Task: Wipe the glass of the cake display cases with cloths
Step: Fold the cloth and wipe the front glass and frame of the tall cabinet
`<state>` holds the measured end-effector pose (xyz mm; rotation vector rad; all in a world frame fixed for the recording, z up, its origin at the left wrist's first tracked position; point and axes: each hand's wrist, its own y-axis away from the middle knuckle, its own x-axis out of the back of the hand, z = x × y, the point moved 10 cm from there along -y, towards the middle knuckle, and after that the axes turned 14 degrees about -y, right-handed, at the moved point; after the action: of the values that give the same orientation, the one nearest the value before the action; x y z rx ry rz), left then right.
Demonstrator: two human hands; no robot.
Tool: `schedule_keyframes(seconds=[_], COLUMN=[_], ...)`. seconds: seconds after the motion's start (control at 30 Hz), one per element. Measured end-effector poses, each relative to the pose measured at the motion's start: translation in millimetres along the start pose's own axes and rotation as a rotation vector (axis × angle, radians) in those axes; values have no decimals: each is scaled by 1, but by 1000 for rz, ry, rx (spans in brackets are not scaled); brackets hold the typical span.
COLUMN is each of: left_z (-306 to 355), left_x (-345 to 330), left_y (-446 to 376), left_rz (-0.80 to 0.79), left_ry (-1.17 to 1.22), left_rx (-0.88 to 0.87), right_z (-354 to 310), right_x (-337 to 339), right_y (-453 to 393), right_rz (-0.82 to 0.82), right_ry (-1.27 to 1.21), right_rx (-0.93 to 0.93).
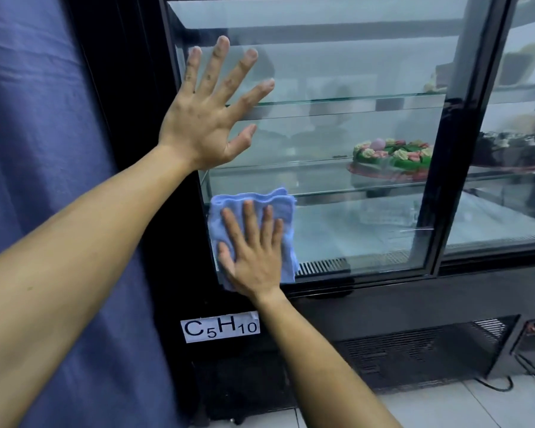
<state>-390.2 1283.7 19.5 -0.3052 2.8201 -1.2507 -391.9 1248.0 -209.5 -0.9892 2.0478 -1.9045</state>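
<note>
Blue cloth (254,217) flat on the glass (352,72), low in the case's (383,298) left corner.
Your right hand (254,257) presses it there with straight, slightly spread fingers; your left hand (204,118) braces higher up, fingers splayed wide on the pane. You look mid-wipe. Next, you likely need to sweep the cloth across towards the cake (393,156) side, keeping firm, even pressure.
</note>
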Motion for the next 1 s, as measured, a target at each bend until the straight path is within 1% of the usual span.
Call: schedule_keyframes(seconds=[0.03, 0.1, 0.13, 0.17, 0.2, 0.23, 0.3, 0.33, 0.4, 0.47, 0.5, 0.53, 0.6, 0.63, 0.67, 0.73, 0.77, 0.8, 0.83, 0.9, 0.93, 0.97, 1.0], left_z=[0, 0, 0, 0, 0, -1, -2, -1, -1, 0, 0, 0, 0, 0, 0, 1, 2, 3, 4, 4, 3, 3, 3], left_x=[0, -1, -1, -2, -1, -1, -1, -1, -1, -2, -2, -2, -1, 0, 1, 1, 1, 1, 0, 0, 0, 0, 0], left_y=[0, 2, 2, 2, 1, 0, 2, 2, 2, 1, 1, 1, 1, 1, 1, 3, 5, 7, 8, 8, 8, 8, 8], left_rz=[0, -1, -1, -3, -5, -6, -8, -7, -12, -34, -41, -48, -56, -60, -66, -70, -66, -66, -65, -58, -58, -58, -59], left_ry=[4, 5, 5, 6, 8, 11, 17, 22, 26, 32, 35, 36, 34, 31, 30, 34, 37, 37, 38, 40, 42, 40, 37], left_rx=[0, -6, -7, -6, -4, -1, 6, 3, 1, -2, -1, 2, 2, 1, -1, -11, -23, -34, -43, -44, -38, -35, -34], right_z=[-22, -26, -11, 14, 47, 87, 172, 212, 264, 274, 260, 237, 178, 141, 100, 14, -21, -41, -49, -34, -14, 16, 56], right_x=[-12, -12, -4, 9, 28, 51, 100, 123, 152, 153, 145, 132, 98, 77, 51, -7, -33, -52, -59, -47, -32, -11, 13], right_y=[4, 8, 7, 3, -2, -8, -8, -2, 17, 41, 51, 58, 63, 61, 57, 52, 54, 58, 60, 61, 60, 56, 53], right_rz=[-55, -99, -105, -100, -65, -7, 101, 146, 235, 355, 418, 465, 495, 461, 384, 133, 7, -89, -140, -156, -149, -105, -28], right_ry=[4, 13, 26, 36, 48, 80, 154, 153, 59, -17, -16, -13, -6, 2, 17, 14, 3, -5, -4, 16, 25, 38, 80], right_rx=[130, 324, 372, 367, 309, 211, -39, -178, -463, -731, -817, -861, -821, -751, -643, -339, -186, -63, 34, 171, 199, 179, 109])
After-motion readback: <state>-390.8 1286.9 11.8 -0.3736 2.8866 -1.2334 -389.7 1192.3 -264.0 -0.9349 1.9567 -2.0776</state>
